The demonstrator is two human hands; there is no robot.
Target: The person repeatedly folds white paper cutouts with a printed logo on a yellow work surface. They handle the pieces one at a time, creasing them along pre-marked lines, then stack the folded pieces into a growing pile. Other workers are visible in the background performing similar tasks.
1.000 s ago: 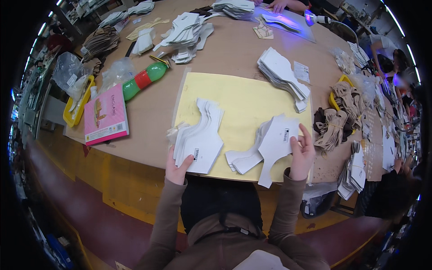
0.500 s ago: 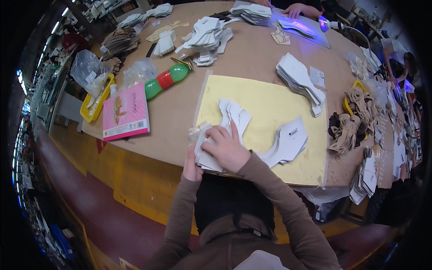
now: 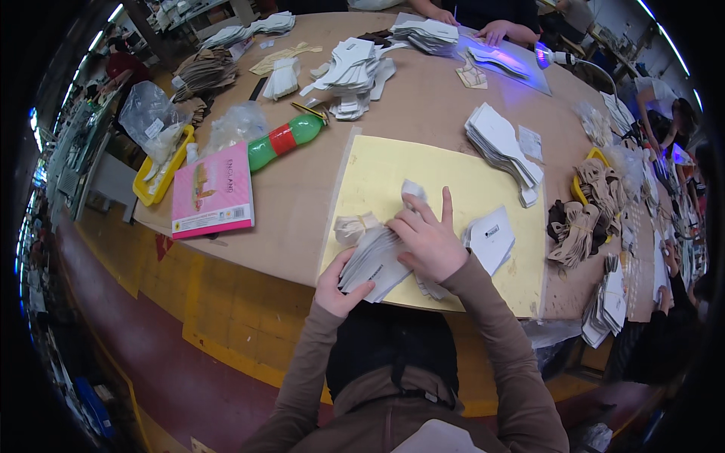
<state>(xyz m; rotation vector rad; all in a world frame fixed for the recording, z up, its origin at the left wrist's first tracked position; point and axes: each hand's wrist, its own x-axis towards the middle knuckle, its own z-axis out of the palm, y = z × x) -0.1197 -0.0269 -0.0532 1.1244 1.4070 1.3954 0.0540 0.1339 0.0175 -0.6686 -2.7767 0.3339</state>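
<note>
A fanned stack of white cut pieces [image 3: 374,260] is held tilted over the near edge of a yellow sheet. My left hand [image 3: 340,287] closes round its near left end, thumb on top. Curled over the stack's right side is my right hand [image 3: 434,240], thumb and bent fingers on the pieces, one finger pointing up. A small white end shows beyond those fingers. Just beyond the stack lies a small beige bundle [image 3: 355,226] with a band round it. A second white stack [image 3: 491,238] rests to the right, partly hidden by my right wrist.
The yellow sheet [image 3: 445,162] covers the near table. To the left are a pink book [image 3: 211,189], a green bottle [image 3: 306,128] and a yellow tray [image 3: 155,185]. More white stacks [image 3: 504,147] and beige bundles [image 3: 581,223] lie around. Across the table, another person's hand [image 3: 495,32] works near a violet-lit lamp.
The stack has turned and fanned out, its printed top now showing. My right hand has moved right, and my left thumb has come over the stack. The beige bundle now lies farther right.
</note>
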